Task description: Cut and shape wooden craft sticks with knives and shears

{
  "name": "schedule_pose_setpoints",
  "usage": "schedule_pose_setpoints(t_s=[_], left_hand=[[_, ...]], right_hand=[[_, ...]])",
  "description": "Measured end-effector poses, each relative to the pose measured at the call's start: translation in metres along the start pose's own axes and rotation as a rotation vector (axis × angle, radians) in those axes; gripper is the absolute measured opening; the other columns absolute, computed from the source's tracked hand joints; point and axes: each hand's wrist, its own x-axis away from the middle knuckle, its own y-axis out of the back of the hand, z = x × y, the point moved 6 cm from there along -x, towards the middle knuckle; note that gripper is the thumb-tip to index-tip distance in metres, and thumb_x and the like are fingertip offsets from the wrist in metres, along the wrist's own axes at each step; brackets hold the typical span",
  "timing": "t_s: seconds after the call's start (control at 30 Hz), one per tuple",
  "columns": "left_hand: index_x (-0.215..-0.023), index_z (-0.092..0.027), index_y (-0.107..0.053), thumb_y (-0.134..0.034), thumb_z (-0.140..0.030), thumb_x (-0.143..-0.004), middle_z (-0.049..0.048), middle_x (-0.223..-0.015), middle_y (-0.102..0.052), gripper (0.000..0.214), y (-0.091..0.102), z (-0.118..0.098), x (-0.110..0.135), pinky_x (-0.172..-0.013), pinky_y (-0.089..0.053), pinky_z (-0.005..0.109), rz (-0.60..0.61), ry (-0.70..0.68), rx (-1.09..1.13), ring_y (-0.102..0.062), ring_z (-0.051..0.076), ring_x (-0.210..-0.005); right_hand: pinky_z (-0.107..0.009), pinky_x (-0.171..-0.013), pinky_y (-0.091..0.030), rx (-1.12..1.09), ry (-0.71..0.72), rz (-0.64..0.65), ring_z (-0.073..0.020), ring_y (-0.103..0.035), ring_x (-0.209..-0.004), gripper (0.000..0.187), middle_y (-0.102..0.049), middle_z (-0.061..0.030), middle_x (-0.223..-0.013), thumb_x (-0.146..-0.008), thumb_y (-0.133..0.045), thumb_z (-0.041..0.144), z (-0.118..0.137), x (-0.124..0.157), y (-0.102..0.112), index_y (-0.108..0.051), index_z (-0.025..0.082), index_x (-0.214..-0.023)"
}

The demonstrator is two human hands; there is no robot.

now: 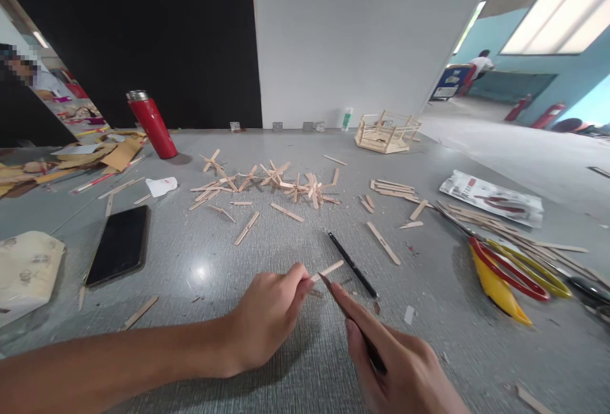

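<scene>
Pinched between the thumb and fingers of my left hand (271, 312) is a flat wooden craft stick (332, 268), its free end pointing up and right. My right hand (395, 357) is closed around a dark-handled knife (340, 306), index finger stretched along it. The knife's tip meets the stick close to my left fingertips. A black pen (352, 265) lies just beyond both hands. Small wood shavings are scattered on the grey table (295, 388) around them. Farther back sits a loose pile of cut and crossed sticks (286, 179).
At right lie scissors (509, 268) with red and yellow handles, a yellow tool (495, 284), a white packet (490, 198) and more sticks. A stick-built frame (386, 134) and glue (347, 119) stand at the back. Left are a phone (119, 246), a red flask (152, 125) and tissues (28, 268).
</scene>
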Motion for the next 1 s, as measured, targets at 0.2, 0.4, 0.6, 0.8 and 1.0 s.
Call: schedule_pose_setpoints(t_s=[0.2, 0.4, 0.6, 0.8, 1.0], left_hand=[[-0.087, -0.023, -0.049, -0.023, -0.040, -0.112, -0.0038, -0.062, -0.056, 0.039, -0.004, -0.003, -0.001, -0.054, -0.029, 0.029, 0.019, -0.039, -0.097, -0.049, 0.015, -0.051], [-0.087, -0.023, -0.048, -0.024, -0.033, -0.111, -0.0040, -0.059, -0.052, 0.035, -0.004, -0.006, -0.003, -0.053, -0.025, 0.029, 0.028, -0.038, -0.170, -0.046, 0.016, -0.048], [-0.085, -0.023, -0.045, -0.026, -0.032, -0.111, -0.0048, -0.057, -0.049, 0.034, 0.000, -0.009, -0.002, -0.051, -0.022, 0.028, -0.010, 0.004, -0.207, -0.044, 0.016, -0.047], [-0.085, -0.023, -0.046, -0.025, -0.030, -0.111, -0.0040, -0.058, -0.053, 0.035, -0.001, -0.012, -0.001, -0.052, -0.024, 0.028, -0.020, -0.016, -0.222, -0.046, 0.015, -0.047], [-0.085, -0.022, -0.048, -0.027, -0.024, -0.110, -0.0012, -0.064, -0.061, 0.033, -0.004, -0.011, 0.000, -0.054, -0.029, 0.028, 0.023, -0.128, -0.216, -0.054, 0.016, -0.052]], right_hand=[[-0.025, -0.041, -0.040, 0.113, 0.041, 0.053, -0.0127, -0.053, -0.039, 0.047, -0.069, -0.0008, -0.059, -0.106, -0.039, 0.017, -0.004, 0.002, -0.013, -0.060, 0.004, -0.146], [-0.025, -0.043, -0.031, -0.088, -0.251, 0.168, -0.0129, -0.039, -0.044, 0.050, -0.057, 0.0013, -0.050, -0.105, -0.038, 0.027, -0.008, -0.015, -0.015, -0.071, 0.008, -0.137], [-0.027, -0.051, -0.026, -0.396, -0.458, 0.260, -0.0139, -0.026, -0.059, 0.049, -0.037, 0.0053, -0.061, -0.105, -0.042, 0.034, -0.013, -0.017, -0.018, -0.070, 0.013, -0.140], [-0.028, -0.052, -0.021, -0.410, -0.491, 0.253, -0.0139, -0.022, -0.061, 0.053, -0.024, 0.0048, -0.069, -0.106, -0.039, 0.034, -0.014, -0.008, -0.023, -0.065, 0.007, -0.143], [-0.025, -0.043, -0.024, -0.440, -0.452, 0.134, -0.0126, -0.027, -0.051, 0.055, -0.030, 0.0068, -0.054, -0.099, -0.053, 0.048, -0.007, -0.013, -0.018, -0.072, 0.012, -0.136]])
